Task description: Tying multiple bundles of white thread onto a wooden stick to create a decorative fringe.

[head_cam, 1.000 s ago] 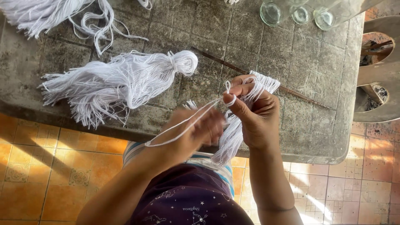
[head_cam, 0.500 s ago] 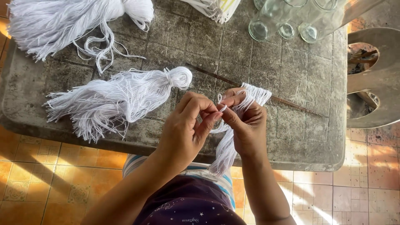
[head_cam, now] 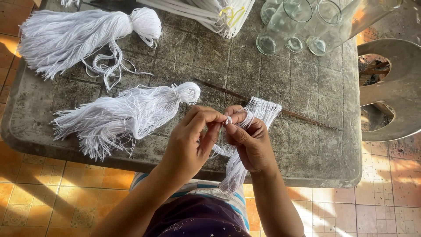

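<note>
Head view, looking down: near the middle of the frame the right hand (head_cam: pixel 252 145) grips a bundle of white yarn (head_cam: pixel 256 115), its looped top fanning out above the knuckles and its loose tail hanging below the palm, over the table edge. The left hand (head_cam: pixel 193 142) meets it from the left, thumb and forefinger pinched narrow on a single white strand (head_cam: pixel 228 120) at the bundle's neck, just where the right hand's fingertips press.

The yarn is soft, thin and stringy. The table (head_cam: pixel 315 87) is rough grey concrete scored in small squares, with rounded corners. A thin dark stick (head_cam: pixel 307 118) lies slantwise across it, passing behind the hands.

Two finished tassels with tied round heads and frayed skirts lie on the table: one (head_cam: pixel 127 112) left of the hands, one (head_cam: pixel 83 33) at upper left. Clear glass jars (head_cam: pixel 298 26) lie at the upper right; I count about four. Orange floor tiles (head_cam: pixel 44 193) show below.
</note>
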